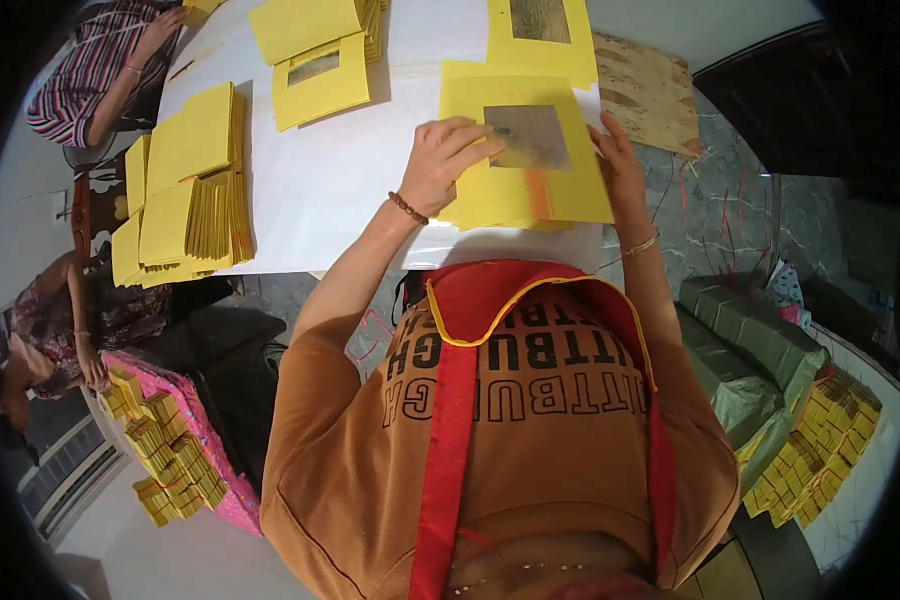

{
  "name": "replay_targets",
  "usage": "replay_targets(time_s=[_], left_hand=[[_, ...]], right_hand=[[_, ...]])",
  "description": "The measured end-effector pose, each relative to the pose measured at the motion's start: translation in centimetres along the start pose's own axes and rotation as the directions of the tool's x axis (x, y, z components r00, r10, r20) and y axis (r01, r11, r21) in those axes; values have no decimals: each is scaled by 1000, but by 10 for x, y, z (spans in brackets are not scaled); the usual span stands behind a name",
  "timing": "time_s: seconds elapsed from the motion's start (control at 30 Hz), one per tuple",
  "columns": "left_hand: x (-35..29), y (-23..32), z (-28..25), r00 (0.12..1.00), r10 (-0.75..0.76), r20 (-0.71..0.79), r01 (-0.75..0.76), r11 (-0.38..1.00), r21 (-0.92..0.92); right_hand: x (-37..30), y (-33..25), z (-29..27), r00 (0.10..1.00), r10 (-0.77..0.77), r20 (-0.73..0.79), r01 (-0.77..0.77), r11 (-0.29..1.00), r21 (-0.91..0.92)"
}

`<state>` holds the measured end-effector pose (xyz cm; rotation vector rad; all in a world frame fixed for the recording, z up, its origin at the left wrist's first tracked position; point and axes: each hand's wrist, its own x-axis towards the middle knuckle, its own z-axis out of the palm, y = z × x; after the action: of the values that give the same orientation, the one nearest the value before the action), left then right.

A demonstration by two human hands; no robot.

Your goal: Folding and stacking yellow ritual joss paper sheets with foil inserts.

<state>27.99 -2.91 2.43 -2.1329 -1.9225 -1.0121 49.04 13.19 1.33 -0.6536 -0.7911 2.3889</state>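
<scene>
A yellow joss paper sheet (577, 192) with a dull metallic rectangle lies in front of me on a small stack. Its lower part carries an orange stripe. My left hand (450, 160), a beaded bracelet at its wrist, is closed over the sheet's left side, with the fingers reaching to the metallic patch; the fingertips are slightly blurred. Along the sheet's right edge my right hand (622, 172) has its fingers stretched out and apart; its thumb is hidden. Beyond, partly covered, lies another yellow sheet (580, 50) with a similar patch.
The white-covered table (320, 190) bears folded yellow bundles (190, 190) at left and a yellow stack (320, 85) farther back. Two other people (100, 70) sit at left. Packed yellow bundles (175, 460) stand lower left; green wrapped packages (740, 350) lie at right. A wooden board (650, 95) adjoins the table.
</scene>
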Motion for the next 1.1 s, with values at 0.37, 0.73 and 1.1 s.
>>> replay_targets(time_s=[0.37, 0.73, 1.1], left_hand=[[-27, 9, -2, 989, -77, 127, 91, 990, -104], [-6, 11, 14, 663, -727, 178, 730, 575, -369], [-1, -4, 20, 519, -819, 245, 818, 392, -420]], right_hand=[[-23, 13, -7, 864, -216, 455, 488, 136, -862], [-4, 29, 9, 955, -296, 22, 149, 413, -899], [3, 34, 16, 947, -311, -86, 69, 456, -888]])
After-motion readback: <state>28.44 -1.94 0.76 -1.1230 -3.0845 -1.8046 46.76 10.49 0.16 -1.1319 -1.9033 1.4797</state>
